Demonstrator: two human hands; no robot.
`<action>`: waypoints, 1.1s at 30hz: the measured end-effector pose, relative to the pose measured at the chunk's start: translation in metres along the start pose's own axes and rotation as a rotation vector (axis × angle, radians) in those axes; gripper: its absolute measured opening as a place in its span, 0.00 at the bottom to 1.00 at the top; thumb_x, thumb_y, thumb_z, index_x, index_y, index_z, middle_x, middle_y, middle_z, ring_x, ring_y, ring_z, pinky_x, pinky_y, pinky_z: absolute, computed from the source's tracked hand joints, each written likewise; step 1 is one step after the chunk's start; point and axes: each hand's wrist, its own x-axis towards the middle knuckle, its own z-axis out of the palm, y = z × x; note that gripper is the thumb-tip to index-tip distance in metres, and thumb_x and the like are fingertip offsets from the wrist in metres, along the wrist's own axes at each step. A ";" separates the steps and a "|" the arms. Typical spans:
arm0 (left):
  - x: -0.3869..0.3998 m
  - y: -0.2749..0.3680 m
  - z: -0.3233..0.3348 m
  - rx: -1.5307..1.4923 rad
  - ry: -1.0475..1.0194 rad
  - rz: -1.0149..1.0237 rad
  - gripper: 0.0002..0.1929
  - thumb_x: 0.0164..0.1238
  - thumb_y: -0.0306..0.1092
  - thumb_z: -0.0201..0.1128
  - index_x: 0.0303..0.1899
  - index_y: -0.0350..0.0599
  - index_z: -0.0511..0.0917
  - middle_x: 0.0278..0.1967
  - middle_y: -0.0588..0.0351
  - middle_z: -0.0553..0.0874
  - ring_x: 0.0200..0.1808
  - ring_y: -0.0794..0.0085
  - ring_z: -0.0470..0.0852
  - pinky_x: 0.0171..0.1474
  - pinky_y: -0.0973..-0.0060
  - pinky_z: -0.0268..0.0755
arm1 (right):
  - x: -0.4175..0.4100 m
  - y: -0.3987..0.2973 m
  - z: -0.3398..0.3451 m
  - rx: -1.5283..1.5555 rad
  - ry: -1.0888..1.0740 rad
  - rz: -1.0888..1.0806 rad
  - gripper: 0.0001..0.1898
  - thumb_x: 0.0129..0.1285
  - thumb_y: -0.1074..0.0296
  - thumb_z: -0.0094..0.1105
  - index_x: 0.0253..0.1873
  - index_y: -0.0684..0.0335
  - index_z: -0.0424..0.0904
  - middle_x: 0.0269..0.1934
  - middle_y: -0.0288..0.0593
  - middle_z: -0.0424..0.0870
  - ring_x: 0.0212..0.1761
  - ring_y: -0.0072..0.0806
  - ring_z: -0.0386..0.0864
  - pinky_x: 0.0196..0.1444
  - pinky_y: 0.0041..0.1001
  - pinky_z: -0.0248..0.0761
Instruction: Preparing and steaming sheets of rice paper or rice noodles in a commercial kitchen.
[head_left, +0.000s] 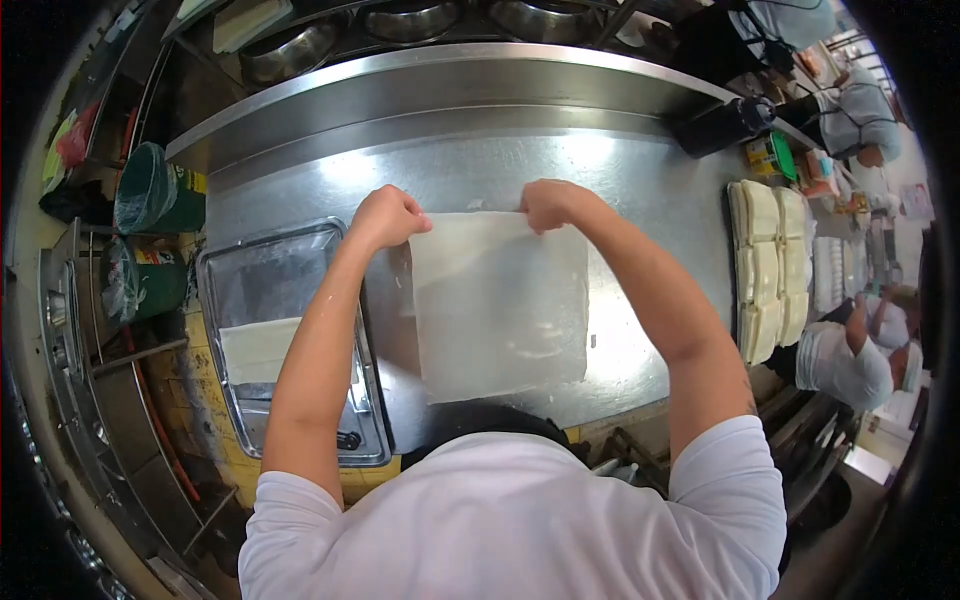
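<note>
A thin, translucent pale sheet (499, 307), probably dough, lies spread before me on the stainless steel worktable (480, 161). Its far left corner is pinched between the thumb and fingers of my left hand (388, 216). My right hand (551, 204) grips the far edge towards the right corner, its fingers curled down over the sheet. On my left, partly behind my forearm, a metal tray (277, 277) holds a folded pale strip (259, 349) of what looks like the same material.
Stacks of pale folded sheets (765, 266) stand on a tray at the table's right end. A dark cylindrical container (724, 127) and a green-lidded tub (780, 156) are at the back right. Green buckets (154, 191) stand left. A raised steel backsplash (480, 79) bounds the far side. Other people (844, 360) work at right.
</note>
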 end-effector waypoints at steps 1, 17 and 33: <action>0.003 -0.005 0.001 0.002 0.011 0.006 0.11 0.53 0.38 0.78 0.33 0.41 0.90 0.28 0.50 0.90 0.31 0.67 0.87 0.40 0.68 0.78 | -0.005 0.010 0.004 0.000 -0.001 0.001 0.14 0.53 0.75 0.59 0.44 0.62 0.89 0.40 0.55 0.90 0.37 0.44 0.88 0.39 0.41 0.81; 0.004 -0.012 0.016 -0.003 0.009 0.005 0.12 0.54 0.41 0.78 0.36 0.45 0.91 0.33 0.51 0.92 0.36 0.63 0.89 0.45 0.68 0.80 | -0.041 0.073 0.065 0.094 0.546 -0.022 0.07 0.59 0.72 0.58 0.38 0.63 0.85 0.36 0.52 0.87 0.41 0.52 0.84 0.45 0.45 0.78; -0.162 -0.051 0.082 0.184 0.338 0.393 0.04 0.60 0.35 0.72 0.34 0.49 0.90 0.36 0.55 0.87 0.43 0.57 0.84 0.48 0.60 0.78 | -0.142 0.032 0.208 0.396 0.806 0.060 0.10 0.62 0.73 0.57 0.45 0.62 0.87 0.43 0.53 0.84 0.47 0.52 0.84 0.51 0.45 0.78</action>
